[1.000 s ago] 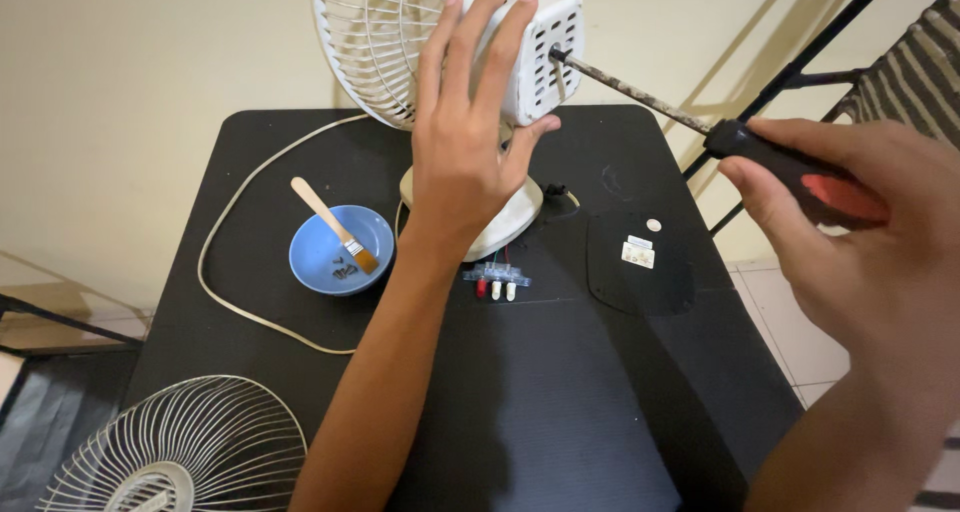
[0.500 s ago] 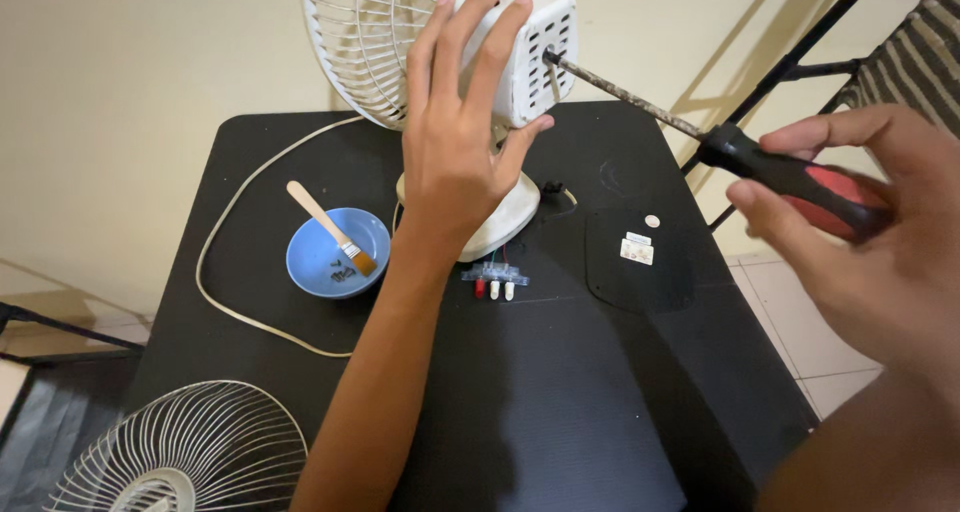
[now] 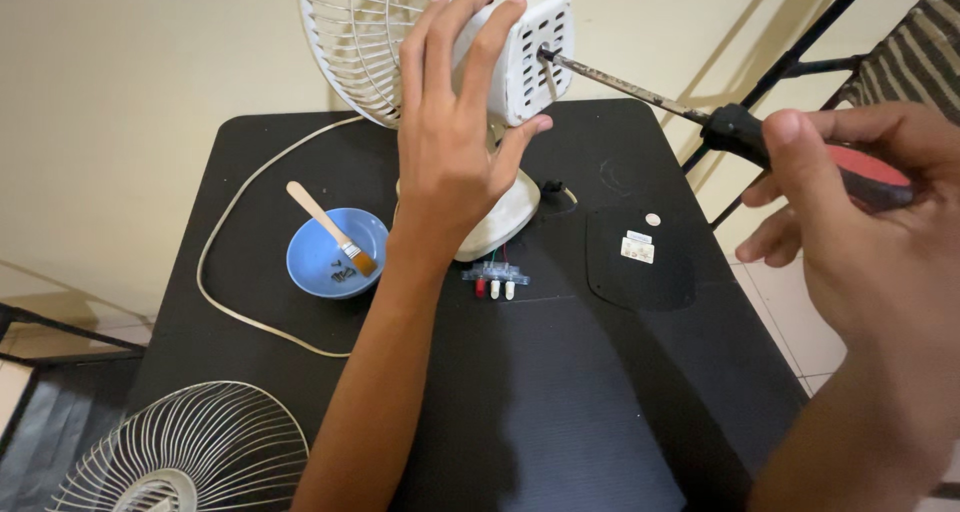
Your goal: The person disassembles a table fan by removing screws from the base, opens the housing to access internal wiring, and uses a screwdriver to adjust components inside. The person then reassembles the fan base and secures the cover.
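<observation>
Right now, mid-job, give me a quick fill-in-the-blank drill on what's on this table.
1. The left hand grips the white fan motor housing, while the right hand holds a ____.
2. The small brush rests in a ____ bowl.
3. The tool's tip meets the housing's ____ face.
4. The detached fan grille lies at the table's near-____ corner.

Missing words: screwdriver; blue; rear; left

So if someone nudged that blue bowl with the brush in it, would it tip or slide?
The blue bowl looks low and wide, so it would probably slide on the smooth black table rather than tip. The brush leans loosely on the rim and could roll off.
</observation>
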